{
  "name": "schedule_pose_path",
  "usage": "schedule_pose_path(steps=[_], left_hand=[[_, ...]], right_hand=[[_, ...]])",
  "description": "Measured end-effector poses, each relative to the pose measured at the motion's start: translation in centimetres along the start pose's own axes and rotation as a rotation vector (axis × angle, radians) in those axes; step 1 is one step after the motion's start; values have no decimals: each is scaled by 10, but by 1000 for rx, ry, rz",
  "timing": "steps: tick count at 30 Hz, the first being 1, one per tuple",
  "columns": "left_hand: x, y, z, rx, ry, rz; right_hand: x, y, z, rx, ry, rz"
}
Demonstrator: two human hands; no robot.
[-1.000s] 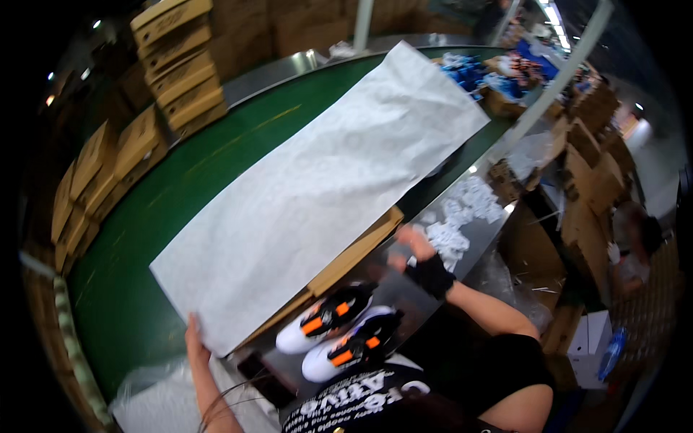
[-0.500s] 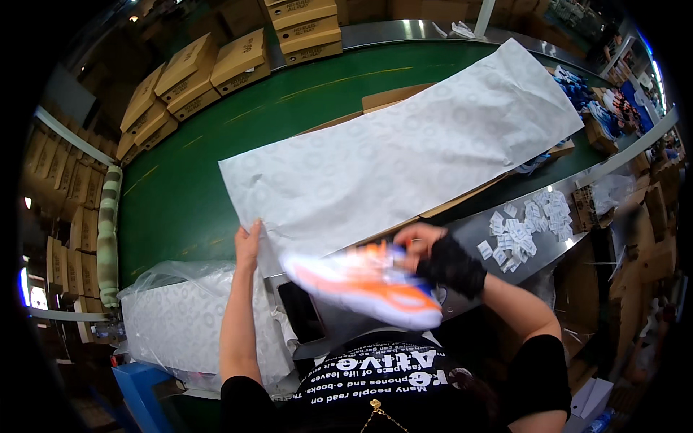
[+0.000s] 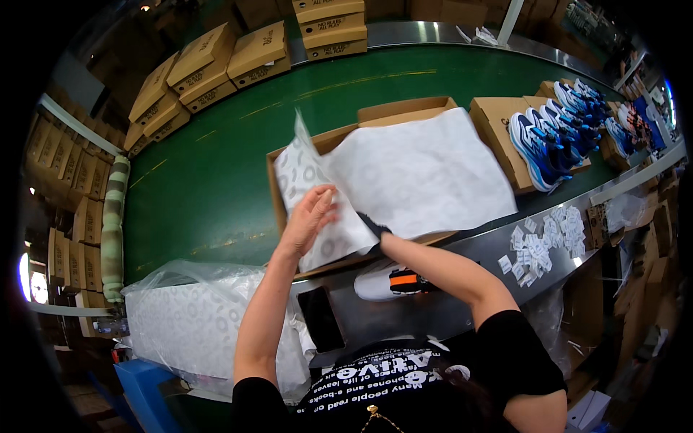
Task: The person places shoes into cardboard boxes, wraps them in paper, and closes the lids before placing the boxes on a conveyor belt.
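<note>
A sheet of white patterned tissue paper (image 3: 426, 169) lies over an open brown shoebox (image 3: 276, 191), its left part lifted and folded. My left hand (image 3: 312, 216) is against that folded part, palm turned inward, fingers slightly curled and apart, gripping nothing. My right hand (image 3: 374, 229), in a black glove, reaches to the paper beside my left; its fingers are hidden by the paper. Below my right forearm, on the metal ledge, rests a shoe (image 3: 375, 283) with white, orange and black parts, partly covered by the arm.
A black phone (image 3: 321, 317) lies on the metal ledge (image 3: 447, 307), small white packets (image 3: 530, 252) to its right. Blue-and-white shoes (image 3: 538, 148) stand on boxes at right. Closed shoeboxes (image 3: 209, 68) line the green belt's far side. Plastic-wrapped tissue sheets (image 3: 195, 325) lie at left.
The paper has gone from stretched out to lying over the box with its left part folded. The orange-and-white shoe is gone from my right hand, which moved left to the paper. My left hand released the paper's corner.
</note>
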State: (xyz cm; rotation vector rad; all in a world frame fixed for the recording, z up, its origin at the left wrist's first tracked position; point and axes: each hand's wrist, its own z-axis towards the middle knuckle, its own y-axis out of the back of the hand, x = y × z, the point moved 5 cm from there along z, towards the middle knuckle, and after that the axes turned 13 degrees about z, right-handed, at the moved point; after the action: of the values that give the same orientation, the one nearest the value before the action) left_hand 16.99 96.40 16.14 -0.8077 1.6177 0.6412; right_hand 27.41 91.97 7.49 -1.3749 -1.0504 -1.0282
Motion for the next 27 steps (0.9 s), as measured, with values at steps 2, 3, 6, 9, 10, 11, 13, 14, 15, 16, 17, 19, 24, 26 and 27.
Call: schedule_pose_path(steps=[2, 3, 6, 9, 10, 11, 13, 14, 15, 16, 17, 19, 24, 26, 27], left_hand=[[21, -1, 12, 55, 75, -114], [37, 16, 21, 31, 32, 259], [47, 12, 18, -170, -388, 1207], [68, -12, 10, -100, -483, 1768], [71, -16, 13, -19, -406, 1816], [77, -11, 11, 47, -300, 1868], [70, -8, 11, -175, -361, 1690], [59, -13, 9, -257, -403, 1601], [48, -16, 2, -339, -441, 1511], [44, -26, -4, -209, -375, 1314], [41, -34, -16, -90, -298, 1115], [31, -65, -54, -8, -529, 993], [14, -114, -108, 193, -565, 1045], [10, -99, -107, 83, -398, 899], [-3, -90, -110, 47, -332, 850]], right_hand=[[37, -11, -42, 102, 544, -953], [63, -2, -45, 46, 125, -645], [69, 81, -85, -347, 250, -1119], [76, 140, -131, -428, -80, -1191], [72, 160, -149, -565, 220, -1156], [103, 144, -159, -599, 400, -1242], [137, 114, -194, -542, 650, -1124], [136, 100, -211, -398, 716, -1088], [122, 91, -221, -221, 575, -1039], [115, 77, -231, -147, 506, -1164], [105, 67, -236, -60, 436, -1279], [82, 75, -238, -25, 399, -1329], [137, 28, -203, 138, 659, -1218], [170, 7, -191, 225, 703, -1235], [189, -2, -187, 181, 798, -1206]])
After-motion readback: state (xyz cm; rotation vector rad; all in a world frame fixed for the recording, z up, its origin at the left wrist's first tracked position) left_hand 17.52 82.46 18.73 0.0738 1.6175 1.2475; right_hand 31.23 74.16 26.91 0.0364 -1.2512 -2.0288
